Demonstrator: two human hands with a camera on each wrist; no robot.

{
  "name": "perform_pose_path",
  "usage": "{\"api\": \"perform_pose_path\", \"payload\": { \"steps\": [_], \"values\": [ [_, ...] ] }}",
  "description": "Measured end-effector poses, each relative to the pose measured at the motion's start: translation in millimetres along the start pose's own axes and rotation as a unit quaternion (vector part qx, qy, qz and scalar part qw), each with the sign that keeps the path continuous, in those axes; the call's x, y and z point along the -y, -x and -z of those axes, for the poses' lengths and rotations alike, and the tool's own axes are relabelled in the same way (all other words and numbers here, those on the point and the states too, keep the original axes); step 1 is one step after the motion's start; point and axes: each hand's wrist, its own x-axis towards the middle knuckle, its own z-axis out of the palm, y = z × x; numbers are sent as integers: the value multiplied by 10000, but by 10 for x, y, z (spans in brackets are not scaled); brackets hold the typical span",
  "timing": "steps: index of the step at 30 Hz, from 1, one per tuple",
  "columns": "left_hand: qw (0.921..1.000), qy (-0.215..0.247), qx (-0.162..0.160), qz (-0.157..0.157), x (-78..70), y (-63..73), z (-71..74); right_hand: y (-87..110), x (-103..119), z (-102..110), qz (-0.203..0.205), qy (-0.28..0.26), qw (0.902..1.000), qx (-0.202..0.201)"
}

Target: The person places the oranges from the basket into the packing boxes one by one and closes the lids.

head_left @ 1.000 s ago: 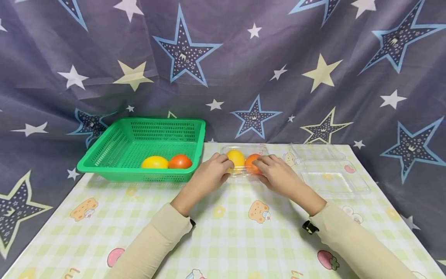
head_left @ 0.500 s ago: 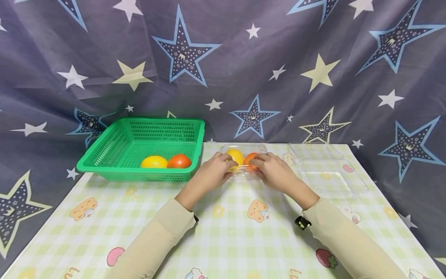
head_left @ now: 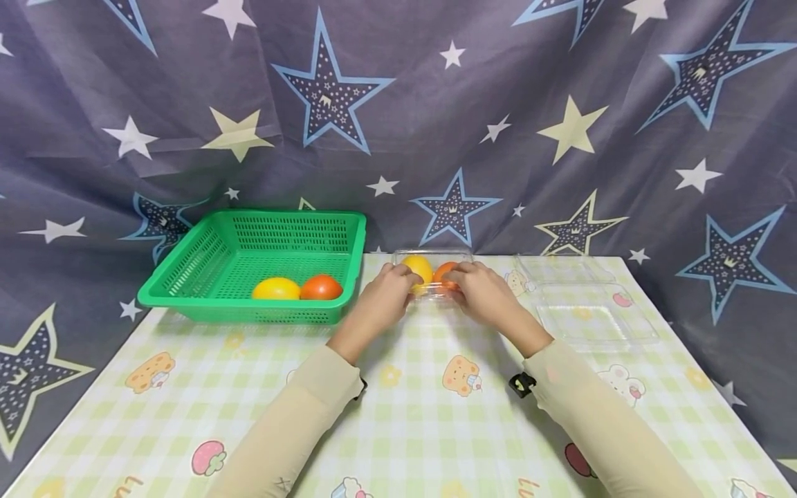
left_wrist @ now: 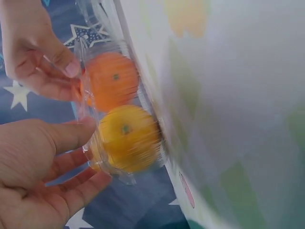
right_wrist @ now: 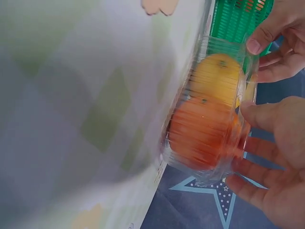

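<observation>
A clear plastic box stands near the table's back edge, holding a yellow fruit on the left and an orange-coloured one on the right. My left hand grips the box's near left rim, thumb on the near side and fingers bent over the edge. At the near right rim, my right hand pinches the plastic the same way. In the left wrist view the yellow fruit shows a small green stem end through the ribbed wall. The right wrist view shows the orange-coloured fruit behind the front wall.
To the left stands a green perforated basket with a yellow fruit and a red-orange fruit inside. Another clear box lies open on the right. Behind the checked tablecloth hangs a star-patterned curtain.
Both hands have shifted slightly away toward the curtain, and the box with its two fruits has moved back with them. The forearms have drawn a little closer together. Basket and open box stay put.
</observation>
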Motion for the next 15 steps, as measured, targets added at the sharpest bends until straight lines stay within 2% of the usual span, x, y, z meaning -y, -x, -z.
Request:
{"api": "perform_pose_path", "payload": {
  "steps": [4, 10, 15],
  "values": [
    [10000, 38, -40, 59, 27, -47, -12, -58, -20, -17, -57, 48, 10000, -23],
    [9993, 113, -1, 352, 47, -112, -47, -146, -62, -47, -116, -138, 9998, -48],
    [9982, 213, 39, 558, 60, -179, -60, -205, -85, -48, -223, -173, 9996, 85]
  ]
}}
